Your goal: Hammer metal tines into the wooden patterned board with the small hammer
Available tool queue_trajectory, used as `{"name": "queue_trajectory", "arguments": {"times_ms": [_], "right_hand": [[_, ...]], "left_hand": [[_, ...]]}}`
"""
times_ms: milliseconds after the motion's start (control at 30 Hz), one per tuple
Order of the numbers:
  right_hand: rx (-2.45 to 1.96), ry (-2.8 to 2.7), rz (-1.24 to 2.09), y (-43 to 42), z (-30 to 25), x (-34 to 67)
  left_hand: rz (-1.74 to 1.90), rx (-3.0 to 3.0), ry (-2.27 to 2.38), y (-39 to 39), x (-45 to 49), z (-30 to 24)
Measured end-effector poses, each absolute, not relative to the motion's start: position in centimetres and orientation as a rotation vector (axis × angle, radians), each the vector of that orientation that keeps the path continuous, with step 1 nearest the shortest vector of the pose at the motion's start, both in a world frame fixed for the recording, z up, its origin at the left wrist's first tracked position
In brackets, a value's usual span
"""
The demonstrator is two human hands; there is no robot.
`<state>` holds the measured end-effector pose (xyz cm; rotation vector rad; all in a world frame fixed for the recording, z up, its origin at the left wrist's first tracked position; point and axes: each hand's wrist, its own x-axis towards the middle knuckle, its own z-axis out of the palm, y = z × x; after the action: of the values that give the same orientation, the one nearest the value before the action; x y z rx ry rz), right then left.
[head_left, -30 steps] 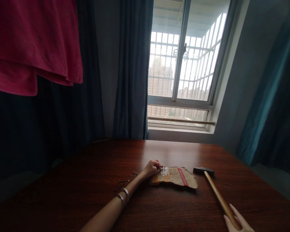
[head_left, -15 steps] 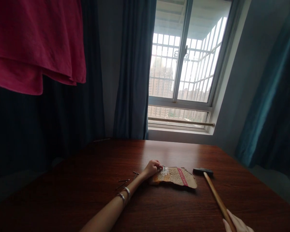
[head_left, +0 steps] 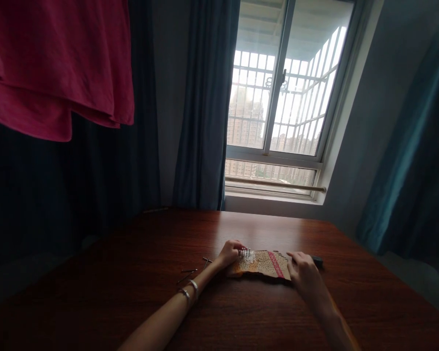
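Head view, lower centre: left hand (head_left: 229,253) pinching upright nails (head_left: 244,252) at the left end of the perforated board (head_left: 262,263), right hand (head_left: 304,274) curled over its right end beside the hammer head (head_left: 317,262), grip unclear; only few nails standing, loose nails (head_left: 189,271) lying on table (head_left: 131,292) further left.

The tan board (head_left: 259,265) lay flat on the desk (head_left: 241,317). It was ragged-edged, speckled with small dark holes and crossed by a pink stripe near its right end. A few thin upright nails (head_left: 244,252) stood at its far left corner, at the fingertips of the left hand (head_left: 230,252). The right hand (head_left: 303,273) covered the board's right end, with the dark hammer head (head_left: 317,262) just beyond it.
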<state>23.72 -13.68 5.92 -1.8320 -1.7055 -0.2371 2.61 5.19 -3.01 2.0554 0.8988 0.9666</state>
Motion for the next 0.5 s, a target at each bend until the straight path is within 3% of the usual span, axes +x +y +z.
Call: {"name": "queue_trajectory", "arguments": {"times_ms": [233, 367, 500], "right_hand": [[-1.752, -1.832, -0.140, -6.6, 5.1, 20.8], [-1.779, -1.777, -0.125, -5.2, 3.1, 21.1], [-1.813, -1.707, -0.099, -5.0, 1.2, 21.8]], "left_hand": [[0.971, 2.014, 1.007, 7.1, -0.3, 2.6], [0.432, 2.155, 1.277, 7.7, -5.0, 7.6], [-0.099, 2.135, 1.492, 6.5, -7.6, 8.3]]}}
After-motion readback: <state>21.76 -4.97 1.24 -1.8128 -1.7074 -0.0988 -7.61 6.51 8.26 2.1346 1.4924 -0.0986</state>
